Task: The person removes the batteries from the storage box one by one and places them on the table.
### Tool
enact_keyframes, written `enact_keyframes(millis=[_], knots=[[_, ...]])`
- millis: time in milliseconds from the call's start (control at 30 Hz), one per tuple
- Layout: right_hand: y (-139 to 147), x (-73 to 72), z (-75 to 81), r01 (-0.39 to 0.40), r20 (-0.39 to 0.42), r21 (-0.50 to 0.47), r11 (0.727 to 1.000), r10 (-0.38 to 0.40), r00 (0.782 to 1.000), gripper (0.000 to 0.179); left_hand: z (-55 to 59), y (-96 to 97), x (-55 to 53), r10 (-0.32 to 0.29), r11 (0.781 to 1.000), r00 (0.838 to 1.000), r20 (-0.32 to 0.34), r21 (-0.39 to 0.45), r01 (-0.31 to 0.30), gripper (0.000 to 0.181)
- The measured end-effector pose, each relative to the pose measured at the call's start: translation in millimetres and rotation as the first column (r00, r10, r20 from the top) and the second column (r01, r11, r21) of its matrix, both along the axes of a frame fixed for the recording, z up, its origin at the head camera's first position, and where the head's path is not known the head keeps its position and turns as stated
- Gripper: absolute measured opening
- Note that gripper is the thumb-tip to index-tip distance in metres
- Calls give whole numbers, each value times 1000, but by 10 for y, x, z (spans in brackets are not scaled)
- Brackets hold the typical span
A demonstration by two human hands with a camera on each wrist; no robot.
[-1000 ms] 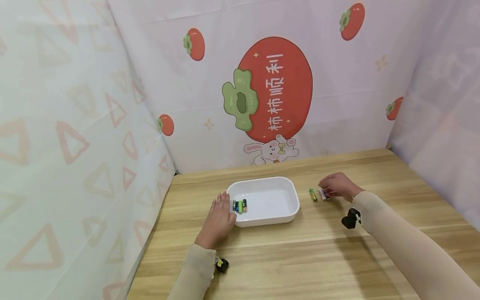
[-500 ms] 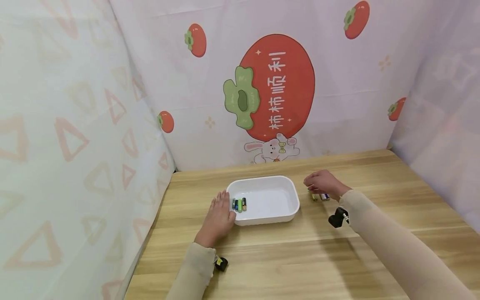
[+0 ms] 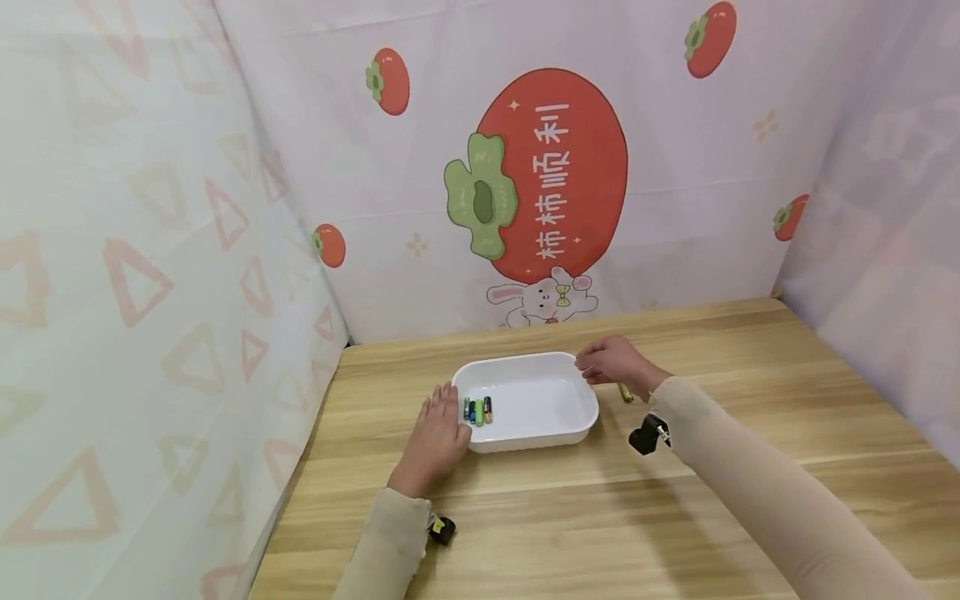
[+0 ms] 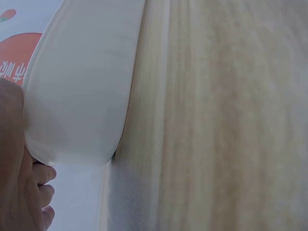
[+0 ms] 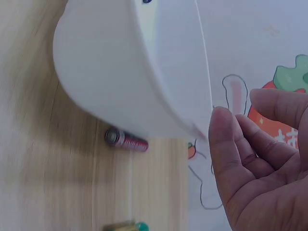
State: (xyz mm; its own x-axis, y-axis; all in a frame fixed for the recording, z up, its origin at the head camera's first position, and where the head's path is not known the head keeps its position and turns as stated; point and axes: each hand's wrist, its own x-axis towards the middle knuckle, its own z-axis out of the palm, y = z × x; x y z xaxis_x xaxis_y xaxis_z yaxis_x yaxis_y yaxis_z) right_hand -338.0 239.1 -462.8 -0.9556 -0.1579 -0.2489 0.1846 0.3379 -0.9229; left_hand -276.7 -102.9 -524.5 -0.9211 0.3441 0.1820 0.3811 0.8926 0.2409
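Observation:
A white tray (image 3: 543, 408) stands on the wooden table, with several batteries (image 3: 478, 410) side by side at its left end. My left hand (image 3: 433, 437) holds the tray's left end, thumb over the near corner and fingers along the outer wall. Beside the tray's far right corner is my right hand (image 3: 617, 362), its fingers loosely bent and apart. No object shows between them in the right wrist view. On the table to the tray's right lie a yellow-green battery (image 3: 626, 392) and, in the right wrist view, a red battery (image 5: 127, 139). The hand hides the red one in the head view.
A light cloth (image 3: 390, 183) printed with persimmons and a rabbit hangs behind the table. Another patterned cloth (image 3: 150, 333) hangs along the left side. Small black cameras (image 3: 649, 435) sit at both wrists.
My right hand has moved left, from above the loose batteries to the tray's right edge. My left hand, the tray and the batteries inside it have stayed in place.

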Motion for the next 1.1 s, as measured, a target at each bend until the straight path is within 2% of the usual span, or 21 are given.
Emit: enact_keyframes(millis=[333, 567, 833, 1100], knots=[[-426, -14, 47, -75, -4, 26, 997, 75, 997, 26, -14, 4, -23, 5, 1000, 1000, -7, -14, -5, 65], [-794, -84, -84, -151, 9, 75, 986, 151, 989, 29, 5, -12, -25, 19, 999, 1000, 7, -31, -19, 66], [-1175, -135, -149, -178, 24, 144, 973, 176, 984, 21, -15, -30, -53, 18, 999, 1000, 8, -36, -18, 65], [-1437, -198, -190, -169, 69, 166, 972, 159, 985, 16, -55, -18, -77, -1, 1000, 1000, -6, -19, 1, 66]])
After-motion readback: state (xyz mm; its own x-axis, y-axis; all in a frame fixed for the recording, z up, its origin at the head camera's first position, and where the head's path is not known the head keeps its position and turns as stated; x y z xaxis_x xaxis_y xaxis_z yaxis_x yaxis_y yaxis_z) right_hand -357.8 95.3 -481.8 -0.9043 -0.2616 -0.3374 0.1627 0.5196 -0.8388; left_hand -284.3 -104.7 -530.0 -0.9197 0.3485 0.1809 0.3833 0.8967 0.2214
